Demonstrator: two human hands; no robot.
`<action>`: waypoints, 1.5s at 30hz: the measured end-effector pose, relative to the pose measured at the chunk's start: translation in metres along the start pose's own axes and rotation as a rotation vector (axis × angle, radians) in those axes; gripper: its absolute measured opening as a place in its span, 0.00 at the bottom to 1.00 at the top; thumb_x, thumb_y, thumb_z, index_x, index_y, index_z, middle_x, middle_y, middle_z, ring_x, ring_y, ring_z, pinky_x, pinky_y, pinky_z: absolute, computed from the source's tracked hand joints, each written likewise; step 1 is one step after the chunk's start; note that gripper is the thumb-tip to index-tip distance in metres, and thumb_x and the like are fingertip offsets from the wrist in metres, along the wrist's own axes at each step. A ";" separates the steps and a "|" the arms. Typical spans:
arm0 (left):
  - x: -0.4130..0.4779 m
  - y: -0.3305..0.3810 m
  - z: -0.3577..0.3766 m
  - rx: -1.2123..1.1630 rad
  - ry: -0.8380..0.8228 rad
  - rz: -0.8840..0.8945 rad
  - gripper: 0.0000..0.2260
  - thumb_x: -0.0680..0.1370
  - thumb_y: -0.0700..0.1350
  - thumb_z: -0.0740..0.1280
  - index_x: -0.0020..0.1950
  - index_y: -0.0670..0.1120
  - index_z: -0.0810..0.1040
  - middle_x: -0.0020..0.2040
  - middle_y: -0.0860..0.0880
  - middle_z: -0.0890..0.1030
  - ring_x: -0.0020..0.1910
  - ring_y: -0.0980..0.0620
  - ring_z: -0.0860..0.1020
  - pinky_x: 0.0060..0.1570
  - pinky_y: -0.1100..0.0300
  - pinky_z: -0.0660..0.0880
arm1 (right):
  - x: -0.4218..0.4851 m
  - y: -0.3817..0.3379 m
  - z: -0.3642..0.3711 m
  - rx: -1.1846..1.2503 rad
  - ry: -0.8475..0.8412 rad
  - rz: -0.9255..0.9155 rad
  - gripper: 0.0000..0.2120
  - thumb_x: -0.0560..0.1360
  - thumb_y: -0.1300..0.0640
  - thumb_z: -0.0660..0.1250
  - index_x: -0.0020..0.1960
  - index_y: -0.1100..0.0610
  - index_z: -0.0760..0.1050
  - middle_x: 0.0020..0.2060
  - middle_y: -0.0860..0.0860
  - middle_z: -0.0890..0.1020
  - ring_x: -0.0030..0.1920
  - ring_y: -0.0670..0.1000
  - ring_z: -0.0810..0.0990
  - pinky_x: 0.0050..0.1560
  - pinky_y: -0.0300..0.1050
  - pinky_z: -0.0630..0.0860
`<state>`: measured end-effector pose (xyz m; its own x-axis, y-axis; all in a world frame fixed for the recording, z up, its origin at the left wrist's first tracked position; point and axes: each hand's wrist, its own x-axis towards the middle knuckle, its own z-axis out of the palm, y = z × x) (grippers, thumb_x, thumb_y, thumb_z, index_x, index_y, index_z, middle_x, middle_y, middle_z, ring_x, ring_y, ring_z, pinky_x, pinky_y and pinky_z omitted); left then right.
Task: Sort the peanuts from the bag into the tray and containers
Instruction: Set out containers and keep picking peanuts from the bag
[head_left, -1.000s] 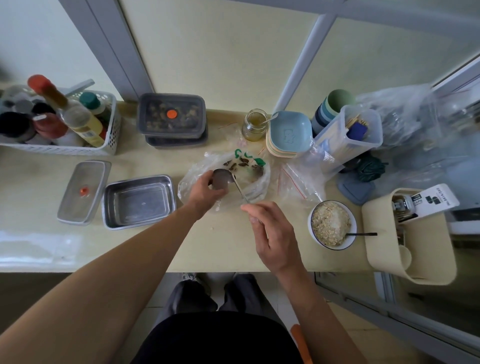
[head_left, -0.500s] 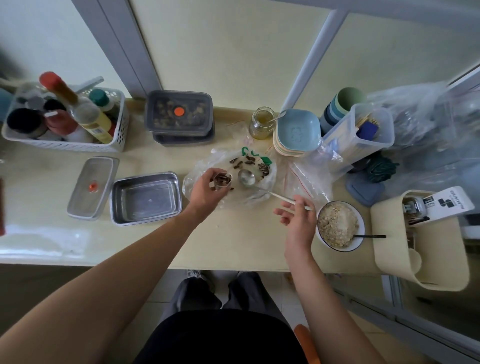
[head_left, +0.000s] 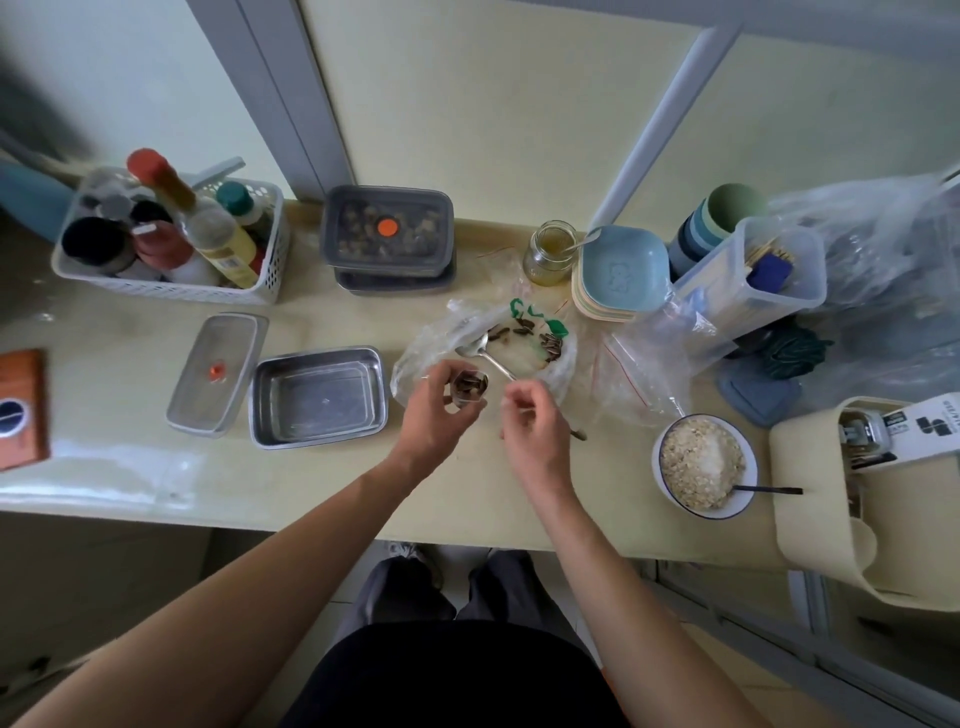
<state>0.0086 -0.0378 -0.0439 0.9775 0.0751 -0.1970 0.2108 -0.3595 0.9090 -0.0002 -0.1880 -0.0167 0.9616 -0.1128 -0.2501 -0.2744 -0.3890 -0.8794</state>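
Place: a home kitchen, seen over a narrow cream surface (head_left: 130, 338) against a pale wall with grey window frames.
Condiments, 10 o'clock: a white slotted basket (head_left: 171, 293) packed with sauce bottles (head_left: 218, 234) and capped jars.
Storage, 11 o'clock: two stacked grey lidded food containers (head_left: 387, 234).
Tableware, 2 o'clock: stacked square plates (head_left: 623, 270) and nested cups (head_left: 732, 208), with a glass jar (head_left: 548, 254) beside them.
Food, 4 o'clock: a bowl of oats (head_left: 655, 457) with a spoon in it.
Cookware, 9 o'clock: a steel tray (head_left: 319, 400).

White basket (head_left: 171, 293), glass jar (head_left: 550, 254), stacked blue plates (head_left: 623, 273), oat bowl (head_left: 661, 480)
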 end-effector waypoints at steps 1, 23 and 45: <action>-0.001 0.000 0.001 0.011 -0.011 0.014 0.14 0.74 0.38 0.74 0.57 0.47 0.77 0.48 0.53 0.81 0.48 0.57 0.79 0.49 0.65 0.76 | -0.002 -0.008 0.003 -0.089 -0.033 -0.164 0.06 0.80 0.59 0.67 0.55 0.51 0.79 0.48 0.48 0.81 0.44 0.45 0.80 0.42 0.37 0.77; -0.012 0.017 -0.044 -0.163 -0.208 0.039 0.22 0.75 0.44 0.77 0.67 0.52 0.76 0.64 0.57 0.79 0.66 0.57 0.76 0.65 0.55 0.71 | 0.008 -0.057 -0.020 -0.764 -0.466 -0.475 0.07 0.85 0.59 0.58 0.50 0.50 0.62 0.49 0.52 0.78 0.42 0.54 0.76 0.39 0.48 0.69; -0.005 0.062 -0.061 -0.152 -0.161 0.013 0.04 0.74 0.41 0.77 0.47 0.46 0.85 0.46 0.51 0.87 0.49 0.52 0.85 0.56 0.54 0.80 | 0.014 -0.060 -0.036 -0.481 -0.136 -0.673 0.04 0.82 0.63 0.66 0.50 0.56 0.72 0.41 0.51 0.78 0.36 0.54 0.76 0.33 0.50 0.73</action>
<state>0.0172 -0.0038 0.0354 0.9697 -0.0828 -0.2299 0.2079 -0.2144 0.9544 0.0299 -0.1987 0.0472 0.9037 0.3822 0.1932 0.4173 -0.6848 -0.5975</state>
